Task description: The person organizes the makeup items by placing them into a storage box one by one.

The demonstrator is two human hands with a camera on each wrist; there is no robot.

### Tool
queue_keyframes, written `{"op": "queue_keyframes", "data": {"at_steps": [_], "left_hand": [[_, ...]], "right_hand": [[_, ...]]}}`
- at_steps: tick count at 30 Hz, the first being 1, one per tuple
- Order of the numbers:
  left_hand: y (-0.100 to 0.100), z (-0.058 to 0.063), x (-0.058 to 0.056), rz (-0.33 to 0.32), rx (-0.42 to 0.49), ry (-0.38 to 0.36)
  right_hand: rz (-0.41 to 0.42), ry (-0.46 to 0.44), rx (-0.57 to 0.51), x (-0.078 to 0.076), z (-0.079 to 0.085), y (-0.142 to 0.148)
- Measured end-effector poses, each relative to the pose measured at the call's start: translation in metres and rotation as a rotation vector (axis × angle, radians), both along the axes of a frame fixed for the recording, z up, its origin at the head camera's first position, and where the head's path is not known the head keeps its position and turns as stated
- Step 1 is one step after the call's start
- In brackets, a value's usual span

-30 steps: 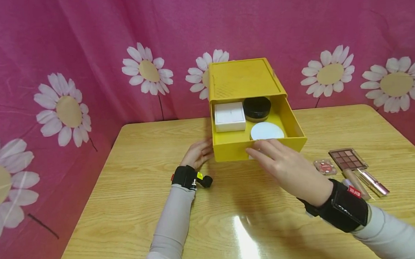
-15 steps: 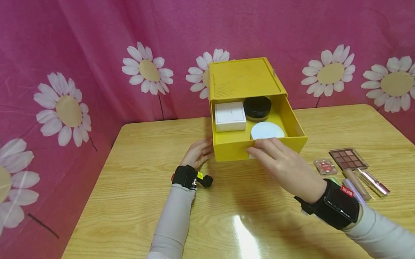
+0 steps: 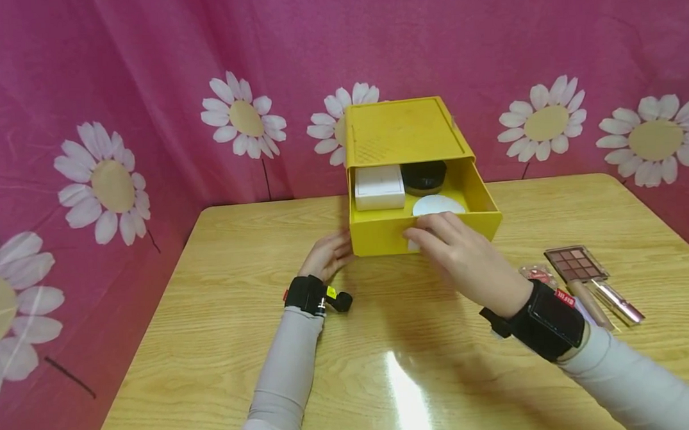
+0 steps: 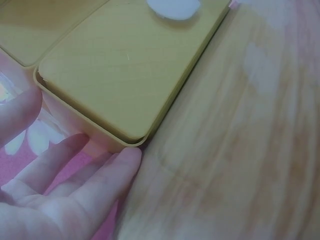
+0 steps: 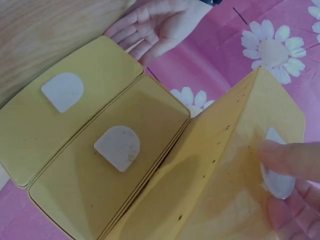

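A yellow drawer unit (image 3: 407,132) stands at the back of the table, its top drawer (image 3: 380,238) partly pulled out. In that drawer lie a white box (image 3: 380,186), a black round jar (image 3: 423,176) and a round white lid (image 3: 438,204). My right hand (image 3: 467,258) pinches the drawer's white tab handle (image 5: 276,175) between thumb and fingers. My left hand (image 3: 327,255) touches the unit's left side low down, its fingers (image 4: 107,182) fairly straight against the wall near the bottom corner.
Right of the unit lie an eyeshadow palette (image 3: 577,264), a small red compact (image 3: 537,274) and several tubes, among them a shiny pink one (image 3: 620,302). Two lower drawers with white tabs (image 5: 117,147) are closed. A pink flowered curtain (image 3: 429,38) hangs behind the table.
The top drawer has slid some way back into the unit, and my right hand has moved forward with it. The left hand stays where it was.
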State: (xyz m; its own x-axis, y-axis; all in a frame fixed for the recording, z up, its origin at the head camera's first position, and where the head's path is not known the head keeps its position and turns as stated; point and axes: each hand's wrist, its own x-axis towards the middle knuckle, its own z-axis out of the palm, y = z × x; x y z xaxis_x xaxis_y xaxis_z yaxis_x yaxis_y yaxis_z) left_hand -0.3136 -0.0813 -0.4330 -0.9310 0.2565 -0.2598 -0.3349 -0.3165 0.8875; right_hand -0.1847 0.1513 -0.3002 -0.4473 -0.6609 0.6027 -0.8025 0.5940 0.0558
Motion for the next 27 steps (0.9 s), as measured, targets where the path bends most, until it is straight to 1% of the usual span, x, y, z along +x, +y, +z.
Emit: {"op": "queue_keyframes", "data": {"at_steps": [3,7,16,21,27], "left_hand": [[0.0,0.0,0.0,-0.008,0.019,0.0],[0.0,-0.001,-0.001,-0.017,0.018,0.01],[0.0,-0.002,-0.002,-0.011,0.041,0.0],[-0.001,-0.003,-0.003,-0.011,0.051,-0.002],[0.0,-0.003,-0.003,-0.012,0.057,0.003]], "right_hand": [[-0.004,0.013,-0.013,-0.008,0.0,-0.001],[-0.012,0.029,-0.032,-0.023,0.0,-0.001],[-0.006,-0.002,-0.05,-0.058,-0.001,-0.001],[-0.003,-0.022,-0.061,-0.072,0.001,-0.001],[-0.013,-0.047,-0.084,-0.085,0.0,-0.002]]}}
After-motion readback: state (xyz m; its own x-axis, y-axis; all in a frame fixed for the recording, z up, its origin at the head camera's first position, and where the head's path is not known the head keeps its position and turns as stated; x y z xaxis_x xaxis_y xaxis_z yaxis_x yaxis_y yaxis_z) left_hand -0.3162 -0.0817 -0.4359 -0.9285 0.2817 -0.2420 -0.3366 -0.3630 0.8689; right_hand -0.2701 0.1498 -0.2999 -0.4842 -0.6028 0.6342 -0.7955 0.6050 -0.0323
